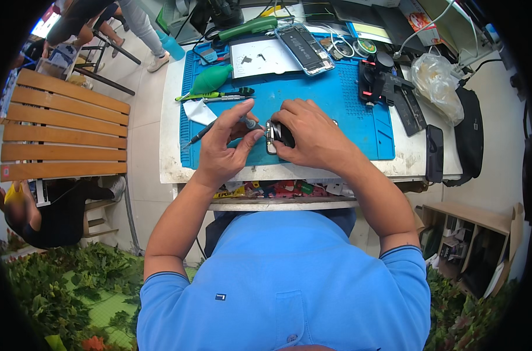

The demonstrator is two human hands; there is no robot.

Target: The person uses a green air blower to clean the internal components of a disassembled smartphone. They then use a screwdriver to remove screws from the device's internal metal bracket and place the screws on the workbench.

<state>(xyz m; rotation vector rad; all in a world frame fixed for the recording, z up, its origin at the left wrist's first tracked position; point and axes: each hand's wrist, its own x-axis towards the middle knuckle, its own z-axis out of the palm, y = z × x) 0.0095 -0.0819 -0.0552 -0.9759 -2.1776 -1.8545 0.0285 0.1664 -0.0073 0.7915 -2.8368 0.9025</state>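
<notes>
My left hand (224, 143) is closed, thumb and fingers pinched around a slim dark tool with a grey end (251, 123), perhaps a precision screwdriver. Its working tip is hard to make out. Against it, my right hand (313, 136) grips a small phone part (271, 139) with a dark face and metal edge, resting low over the blue repair mat (313, 161). My fingers hide much of that part. Just left of my left hand, a dark pen-like tool (199, 136) slants down to a pointed tip. Beside it lies a crumpled white wipe (199, 112).
Behind my hands lie an opened phone (304, 49), a white sheet with small parts (263, 57), a green air blower (211, 79) and screwdrivers (219, 95). A black clamp fixture (383, 82), a plastic bag (434, 79) and a dark phone (434, 153) are at right. An open drawer (283, 204) sits below.
</notes>
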